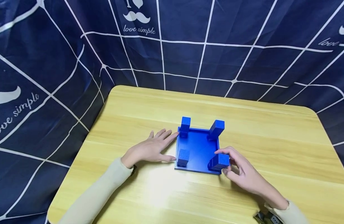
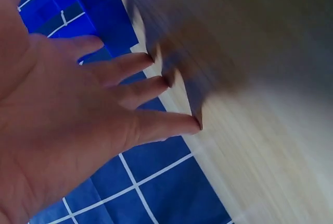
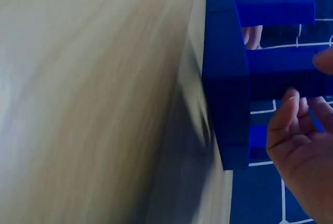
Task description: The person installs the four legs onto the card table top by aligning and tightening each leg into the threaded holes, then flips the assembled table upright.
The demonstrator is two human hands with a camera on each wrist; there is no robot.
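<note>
A blue square panel [image 1: 200, 149] with a raised rim lies on the table, a post standing at each corner, like a small stool turned upside down. My right hand [image 1: 244, 174] holds the near right leg [image 1: 223, 159] between thumb and fingers. In the right wrist view that leg [image 3: 281, 73] stands out from the panel's side [image 3: 226, 78]. My left hand [image 1: 153, 149] lies spread at the panel's left edge, thumb and index fingertip at the rim. Its straight fingers show in the left wrist view, beside the blue piece. The near left leg [image 1: 183, 157] stands free of both hands.
The light wooden table [image 1: 132, 105] has rounded corners. Dark blue cloth [image 1: 183, 59] with white lines hangs behind it and along the left side. A dark wrist device [image 1: 268, 217] sits at the right sleeve.
</note>
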